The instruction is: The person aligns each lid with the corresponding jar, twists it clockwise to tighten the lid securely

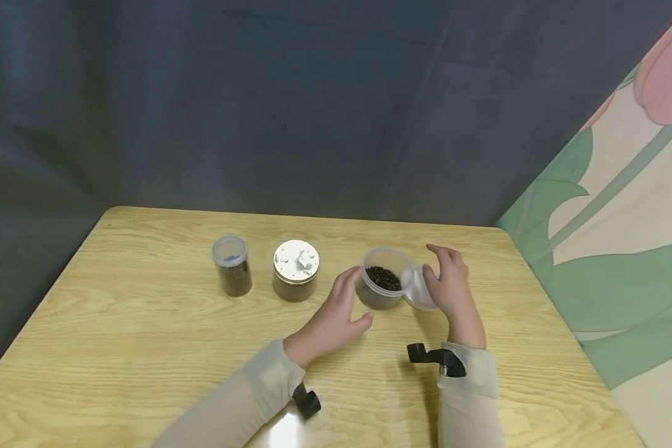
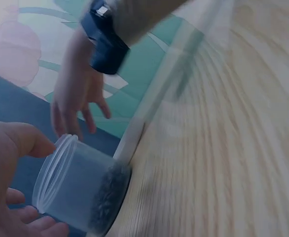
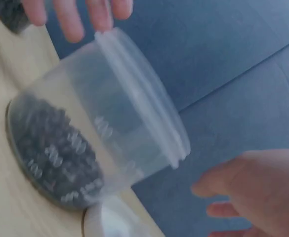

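A clear plastic tub (image 1: 382, 295) with a wide uncovered mouth stands upright on the table, dark coffee-bean-like pieces (image 1: 383, 279) filling its lower part. Printed measuring marks show on its wall in the right wrist view. My left hand (image 1: 331, 320) is at the tub's left side, thumb and fingers spread. Its fingertips are close to the rim; I cannot tell whether they touch. On the tub's other side, my right hand (image 1: 450, 283) hovers with loosely bent fingers and holds nothing. A translucent lid (image 1: 420, 292) lies right of the tub, partly under my right hand in the head view.
To the left on the wooden table (image 1: 145, 323) stand a jar with a shiny silver lid (image 1: 295, 260) and a slim clear jar (image 1: 235, 277) of dark contents with a translucent top. A dark curtain (image 1: 291, 112) hangs behind; a flower-patterned cloth (image 1: 627, 261) borders the right.
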Demonstrator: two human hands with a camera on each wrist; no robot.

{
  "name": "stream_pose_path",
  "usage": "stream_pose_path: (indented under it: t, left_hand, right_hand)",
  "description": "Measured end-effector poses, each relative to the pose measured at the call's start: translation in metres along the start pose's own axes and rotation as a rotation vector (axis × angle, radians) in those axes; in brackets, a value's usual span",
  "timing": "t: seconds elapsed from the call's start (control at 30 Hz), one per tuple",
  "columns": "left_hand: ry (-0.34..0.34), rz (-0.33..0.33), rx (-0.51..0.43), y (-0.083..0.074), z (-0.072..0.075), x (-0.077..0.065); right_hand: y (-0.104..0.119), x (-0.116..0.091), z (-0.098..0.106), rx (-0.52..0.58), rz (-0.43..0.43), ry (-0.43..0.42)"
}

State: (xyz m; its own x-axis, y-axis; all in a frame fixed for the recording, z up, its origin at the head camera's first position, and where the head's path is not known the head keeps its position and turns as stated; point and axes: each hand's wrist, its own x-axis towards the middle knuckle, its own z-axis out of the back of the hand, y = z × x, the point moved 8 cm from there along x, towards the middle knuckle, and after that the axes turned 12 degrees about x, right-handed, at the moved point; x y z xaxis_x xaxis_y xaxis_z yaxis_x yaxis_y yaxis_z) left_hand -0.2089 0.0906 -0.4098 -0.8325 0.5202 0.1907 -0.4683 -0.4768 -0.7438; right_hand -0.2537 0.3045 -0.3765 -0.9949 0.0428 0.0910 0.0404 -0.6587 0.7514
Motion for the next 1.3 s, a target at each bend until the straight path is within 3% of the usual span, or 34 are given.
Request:
stream_pose_path:
  t: [0.1, 0.33, 0.6, 1.3]
  left_hand:
    - [0.024, 0.052, -0.033, 0.002, -0.006, 0.004]
    - [0.006, 0.134, -0.080, 0.008, -0.008, 0.013]
    - [0.011, 0.192, -0.080, 0.021, -0.015, 0.024]
    - [-0.099, 0.193, -0.116, 0.032, -0.016, 0.038]
  right_hand:
    - [-0.010, 0.000, -0.001, -0.045, -0.043, 0.021]
    - [-0.026, -0.001, -0.011, -0.094, -0.135, 0.113]
    - [-0.035, -0.002, -0.020, -0.116, -0.172, 0.155]
    - [-0.038, -0.001, -0.030, -0.162, -0.139, 0.196]
